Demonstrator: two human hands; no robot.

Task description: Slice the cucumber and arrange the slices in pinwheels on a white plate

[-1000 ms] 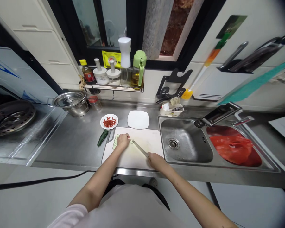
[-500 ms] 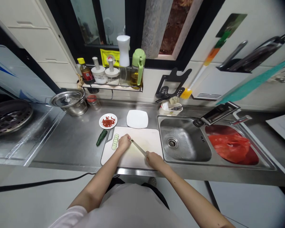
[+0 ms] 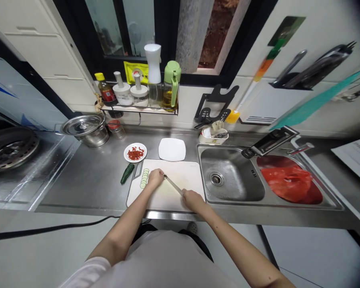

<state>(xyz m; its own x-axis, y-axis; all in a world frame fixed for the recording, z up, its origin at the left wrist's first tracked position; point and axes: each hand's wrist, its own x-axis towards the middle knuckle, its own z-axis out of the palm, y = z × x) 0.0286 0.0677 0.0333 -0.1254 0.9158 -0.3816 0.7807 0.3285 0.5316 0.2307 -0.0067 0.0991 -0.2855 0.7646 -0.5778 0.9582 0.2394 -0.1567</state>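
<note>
On the white cutting board (image 3: pixel 180 176), my left hand (image 3: pixel 155 178) is curled over a piece of cucumber that its fingers hide. A row of cucumber slices (image 3: pixel 144 178) lies just left of that hand. My right hand (image 3: pixel 192 199) grips the handle of a knife (image 3: pixel 172 184); the blade tip reaches the fingers of my left hand. A dark green cucumber end (image 3: pixel 127 173) lies on the steel counter left of the board.
A small plate of chopped red chilli (image 3: pixel 135 153) and an empty white square plate (image 3: pixel 172 149) sit behind the board. The sink (image 3: pixel 228 180) is to the right, with a red basin (image 3: pixel 288 184) beyond. A steel pot (image 3: pixel 84 129) and a condiment shelf (image 3: pixel 138 96) stand at the back left.
The row of cut slices left of my left hand has come into plain view. Both hands stay at the board with the knife against the left fingers. The view shifted slightly.
</note>
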